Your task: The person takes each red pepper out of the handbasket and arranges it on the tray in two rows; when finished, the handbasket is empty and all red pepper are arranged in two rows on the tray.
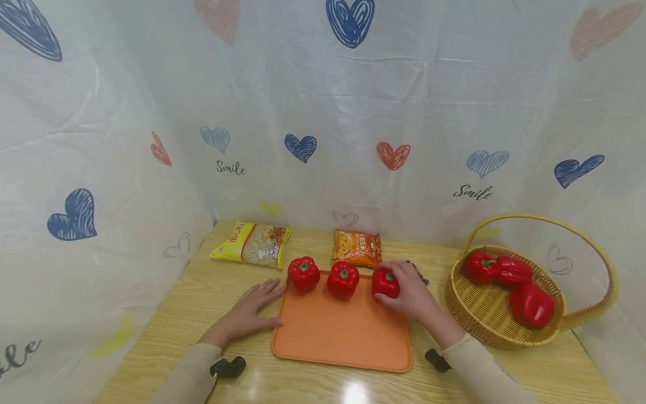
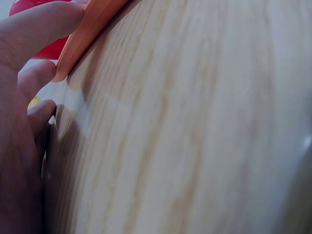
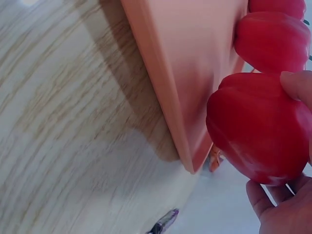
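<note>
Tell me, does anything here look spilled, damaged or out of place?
Nothing stands out. Two red peppers stand stem-up on the orange tray, and the right hand holds a third. A purplish thing nearby shows only partly, so I cannot judge it.

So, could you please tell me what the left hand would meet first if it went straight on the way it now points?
The left hand would first meet the orange tray, whose left rim it seems to touch; past that, probably the leftmost red bell pepper, though depth is unclear.

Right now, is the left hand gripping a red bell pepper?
No, the left hand touches the orange rectangular tray at its left edge.
</note>
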A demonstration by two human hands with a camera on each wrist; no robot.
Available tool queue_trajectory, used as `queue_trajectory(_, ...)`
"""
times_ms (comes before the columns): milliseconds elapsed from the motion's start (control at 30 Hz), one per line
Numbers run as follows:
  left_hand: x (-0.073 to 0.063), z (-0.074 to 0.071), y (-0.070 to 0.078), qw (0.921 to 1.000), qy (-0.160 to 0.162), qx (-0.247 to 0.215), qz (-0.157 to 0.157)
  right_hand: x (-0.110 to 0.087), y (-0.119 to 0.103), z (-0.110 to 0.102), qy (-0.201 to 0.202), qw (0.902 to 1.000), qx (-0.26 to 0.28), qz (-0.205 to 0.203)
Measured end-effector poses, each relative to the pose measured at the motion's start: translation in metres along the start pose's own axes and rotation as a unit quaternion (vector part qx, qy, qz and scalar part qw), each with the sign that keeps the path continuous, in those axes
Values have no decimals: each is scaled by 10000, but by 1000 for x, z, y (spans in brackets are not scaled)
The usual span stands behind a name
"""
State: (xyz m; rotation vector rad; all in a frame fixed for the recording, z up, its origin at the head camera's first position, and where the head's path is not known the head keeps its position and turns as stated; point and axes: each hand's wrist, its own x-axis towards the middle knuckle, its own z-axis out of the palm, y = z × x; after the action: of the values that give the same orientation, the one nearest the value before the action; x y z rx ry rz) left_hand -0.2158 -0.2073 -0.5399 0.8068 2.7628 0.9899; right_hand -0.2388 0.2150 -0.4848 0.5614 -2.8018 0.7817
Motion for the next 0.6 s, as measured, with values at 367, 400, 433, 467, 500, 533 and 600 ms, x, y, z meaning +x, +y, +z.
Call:
queue_trajectory(367,0,0,1,10000,10,19,-60,1,-2,4,-96,9999,-35,61)
queue_trajectory(400,0,0,1,10000,3,6,-57,1,-2,4,-93,9999,-46,48)
queue_trajectory(433,0,-1,2,10000,-4,-9,-66,1,-2,4,-89,9999,-47,36)
queue_trajectory(467,0,-1,2,10000,-11,-13,-65,1,-1,4,-84,9999,-52,22)
queue_trajectory(500,0,-1,2,10000,-13,-15,-61,1,-1,4,-82,10000,-51,8)
queue_trajectory(533,0,-1,1,10000,-17,-11,-65,1,-1,4,-82,10000,-50,3)
queue_trajectory(600,0,-1,1,10000,-9,7,-63,1,0,5,-101,9999,-42,30)
